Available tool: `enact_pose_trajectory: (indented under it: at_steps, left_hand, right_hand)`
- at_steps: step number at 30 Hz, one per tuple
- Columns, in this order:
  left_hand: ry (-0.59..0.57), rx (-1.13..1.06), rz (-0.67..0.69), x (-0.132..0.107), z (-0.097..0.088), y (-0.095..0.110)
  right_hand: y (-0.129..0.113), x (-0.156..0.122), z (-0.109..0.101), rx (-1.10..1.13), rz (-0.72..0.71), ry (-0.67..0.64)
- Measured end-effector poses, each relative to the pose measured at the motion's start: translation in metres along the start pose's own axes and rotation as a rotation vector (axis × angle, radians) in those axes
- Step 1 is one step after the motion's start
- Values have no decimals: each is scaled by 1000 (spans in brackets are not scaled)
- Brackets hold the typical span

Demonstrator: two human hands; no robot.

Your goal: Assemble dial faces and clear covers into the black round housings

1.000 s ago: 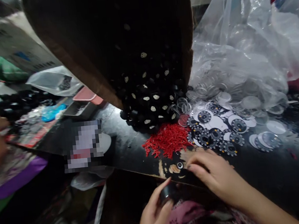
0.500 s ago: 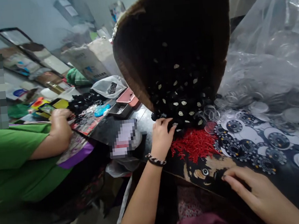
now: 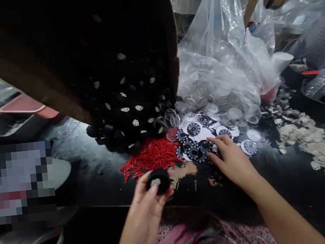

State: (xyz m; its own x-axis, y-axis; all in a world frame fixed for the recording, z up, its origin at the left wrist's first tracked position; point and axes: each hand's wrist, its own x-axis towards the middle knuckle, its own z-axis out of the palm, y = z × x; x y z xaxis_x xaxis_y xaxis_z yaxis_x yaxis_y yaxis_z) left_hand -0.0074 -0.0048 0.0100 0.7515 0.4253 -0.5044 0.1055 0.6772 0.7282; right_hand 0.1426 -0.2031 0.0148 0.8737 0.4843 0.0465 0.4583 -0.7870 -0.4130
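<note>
status of work: judged from the layout, one black part point(image 3: 162, 178) is in hand and partway through handling. it is held above the near edge of the table point(image 3: 100, 193), in front of the red strips point(image 3: 151, 155). a pale spot shows on its face; whether this is a fitted piece or a bare opening cannot be told. no printed disc is seen on it, so that fitting, if called for, appears not yet done. large stocks of loose parts remain. no row of finished units is in view.

left hand point(image 3: 147, 204): closed on the black part, thumb across the face, fingers around the rim. the grip appears light and steady.

right hand point(image 3: 234, 163): empty as far as can be seen. thumb and forefinger stand apart at the near side of the printed discs point(image 3: 193, 129). contact between fingertips and discs cannot be confirmed.

beyond the hands: the red strips lie in a loose heap, with the printed discs just beside them on the right. the pale pieces point(image 3: 304, 131) lie well apart, further right.

farther back: more black parts point(image 3: 108, 133) spill from the mouth of a tipped box point(image 3: 33, 96). to its right, clear discs point(image 3: 233, 113) lie at the foot of a plastic bag point(image 3: 216, 55). a pink tray point(image 3: 23, 104) stands at far left.
</note>
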Motion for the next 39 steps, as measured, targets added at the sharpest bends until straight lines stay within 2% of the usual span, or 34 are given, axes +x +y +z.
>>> enact_pose_trajectory:
  at_steps: [3,6,9,12,17,20,26,33,36,39]
  left_hand:
    - [-77,-36,-97,-7,9,-18]
    - [-103,-88,-127,-7,12,-21]
    - [-134,-155,-168,-5,16,-18]
    - [-170,-197,-190,-2,26,-17]
    - [-90,-148,-106,-2,36,-25]
    - [-73,-77,-119,-7,34,-31]
    - [-141,169,-90,-6,25,-32]
    - [-239,205,-50,-4,19,-32]
    - [-241,254,-64,-6,13,-36]
    - [-217,299,-67,-8,4,-36]
  right_hand:
    - [0,16,3,-30,-41,2]
    - [-3,20,5,41,-15,32]
    - [-11,12,4,134,2,34]
    - [-27,-4,1,368,-103,-6]
    - [-50,-22,-2,648,-176,-38]
    - [-59,-23,-2,673,-191,-90]
    - [-64,-19,-3,616,-62,-141]
    - [-58,-25,3,614,50,-200]
    - [-59,-35,8,667,36,-293]
    - [-62,-40,11,684,-27,-319]
